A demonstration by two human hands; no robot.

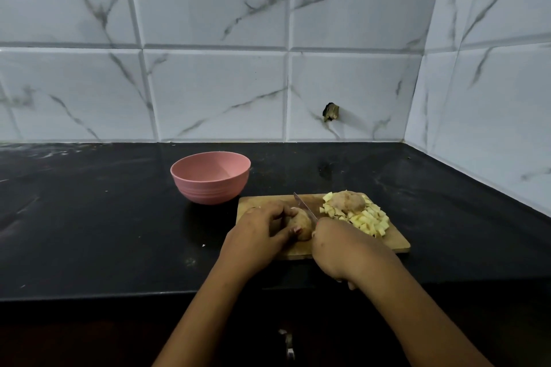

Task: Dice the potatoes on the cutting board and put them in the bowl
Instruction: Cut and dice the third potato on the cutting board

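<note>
text: none legible | labels: none | brands: none | numbers: none

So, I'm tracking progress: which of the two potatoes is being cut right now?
The potato at the board's left end, gripped by the left hand, with the knife on it. The other potato lies untouched on the diced pile.

Bare forearms, bare left hand, bare right hand

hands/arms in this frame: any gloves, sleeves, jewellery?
No gloves on the left hand or right hand. Both forearms are bare to the frame edge; no sleeves, watch or bracelets visible. Nails look tinted pink, too small to be sure.
</note>
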